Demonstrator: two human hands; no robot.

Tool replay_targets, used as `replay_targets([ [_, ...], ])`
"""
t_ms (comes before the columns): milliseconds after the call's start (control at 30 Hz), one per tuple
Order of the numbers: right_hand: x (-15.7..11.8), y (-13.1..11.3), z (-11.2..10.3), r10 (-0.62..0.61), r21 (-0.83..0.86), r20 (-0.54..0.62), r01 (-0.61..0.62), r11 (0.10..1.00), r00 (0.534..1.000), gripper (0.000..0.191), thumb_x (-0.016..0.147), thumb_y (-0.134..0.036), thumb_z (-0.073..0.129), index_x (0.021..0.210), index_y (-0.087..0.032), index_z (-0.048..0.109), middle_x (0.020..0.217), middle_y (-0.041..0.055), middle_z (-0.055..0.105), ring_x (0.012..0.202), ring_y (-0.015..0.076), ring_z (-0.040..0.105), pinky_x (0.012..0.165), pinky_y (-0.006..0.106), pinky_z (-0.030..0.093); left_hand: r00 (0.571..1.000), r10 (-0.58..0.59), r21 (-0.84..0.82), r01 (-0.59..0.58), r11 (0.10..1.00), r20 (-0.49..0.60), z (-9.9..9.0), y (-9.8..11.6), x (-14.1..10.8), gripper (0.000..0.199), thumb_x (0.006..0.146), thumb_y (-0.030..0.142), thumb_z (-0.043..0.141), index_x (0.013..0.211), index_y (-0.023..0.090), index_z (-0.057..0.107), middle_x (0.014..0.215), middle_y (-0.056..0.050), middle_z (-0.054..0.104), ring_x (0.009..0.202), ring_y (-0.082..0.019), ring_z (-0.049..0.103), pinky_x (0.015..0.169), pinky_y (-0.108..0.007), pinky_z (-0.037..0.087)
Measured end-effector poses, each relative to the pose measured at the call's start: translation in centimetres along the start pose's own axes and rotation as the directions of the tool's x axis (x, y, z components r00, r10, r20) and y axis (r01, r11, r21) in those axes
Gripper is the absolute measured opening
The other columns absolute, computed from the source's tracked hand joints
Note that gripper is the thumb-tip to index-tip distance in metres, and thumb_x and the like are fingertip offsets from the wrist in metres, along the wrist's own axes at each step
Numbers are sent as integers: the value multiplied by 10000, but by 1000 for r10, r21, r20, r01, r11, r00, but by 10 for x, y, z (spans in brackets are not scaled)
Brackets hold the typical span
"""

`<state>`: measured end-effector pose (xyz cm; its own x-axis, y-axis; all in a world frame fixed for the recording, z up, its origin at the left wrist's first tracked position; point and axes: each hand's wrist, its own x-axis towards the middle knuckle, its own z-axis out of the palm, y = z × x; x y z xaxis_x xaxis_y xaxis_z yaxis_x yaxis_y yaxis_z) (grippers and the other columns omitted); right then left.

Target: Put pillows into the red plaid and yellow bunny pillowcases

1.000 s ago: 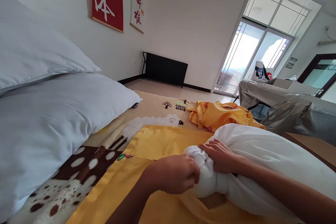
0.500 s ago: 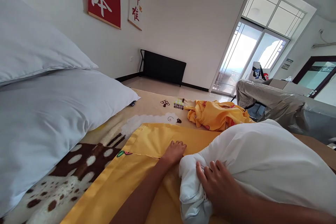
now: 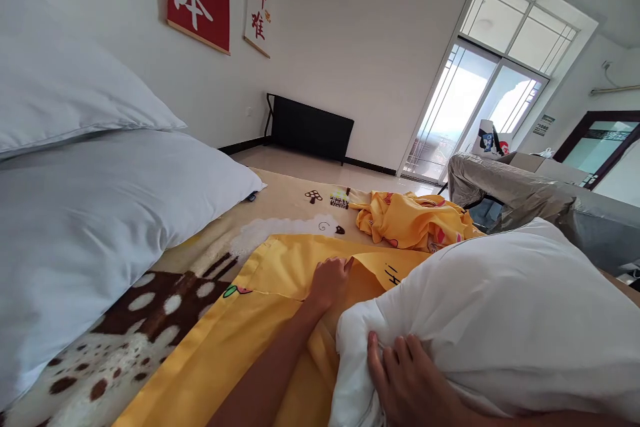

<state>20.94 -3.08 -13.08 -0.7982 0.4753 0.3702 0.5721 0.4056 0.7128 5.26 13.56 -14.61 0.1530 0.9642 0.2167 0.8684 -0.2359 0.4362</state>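
A yellow pillowcase [image 3: 200, 347] lies spread on the bed, its top layer lifted in a fold near the middle. My left hand [image 3: 330, 283] is closed on the edge of that fold, and black lettering shows beyond it. A plump white pillow [image 3: 525, 307] lies over the right part of the pillowcase. My right hand [image 3: 413, 373] grips the pillow near its left end, fingers bent into the fabric. That end rests close to the raised fold; the pillow's underside is hidden.
Two white pillows [image 3: 110, 200] are stacked at the left on a patterned blanket [image 3: 175, 307]. A crumpled yellow cloth [image 3: 410, 217] lies beyond the pillowcase. Furniture under plastic sheeting [image 3: 510, 180] stands at the right, and a black folded frame [image 3: 313, 130] leans by the wall.
My left hand has closed on the pillowcase's edge and raised it, exposing black lettering. My right hand and the pillow have shifted slightly, and the pillow's far side sits higher.
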Motion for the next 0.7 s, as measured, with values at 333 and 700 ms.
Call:
replay_targets([
  [333, 75, 104, 21, -127, 408, 643, -197, 892, 755, 397, 688, -175, 519, 1081, -151, 573, 917, 120, 685, 882, 279, 650, 742, 366, 433, 998, 59, -9, -59, 998, -37, -24, 7, -4, 457, 914, 444, 400, 701, 154, 681, 764, -119, 697, 730, -214, 629, 671, -301, 350],
  [700, 104, 139, 42, 33, 305, 686, -329, 894, 727, 315, 739, -206, 502, 1043, -171, 579, 967, 140, 679, 914, 312, 655, 697, 348, 441, 995, 71, 3, -72, 997, 69, -34, -4, -2, 278, 925, 315, 441, 825, 137, 630, 814, -61, 653, 728, -153, 582, 684, -291, 422],
])
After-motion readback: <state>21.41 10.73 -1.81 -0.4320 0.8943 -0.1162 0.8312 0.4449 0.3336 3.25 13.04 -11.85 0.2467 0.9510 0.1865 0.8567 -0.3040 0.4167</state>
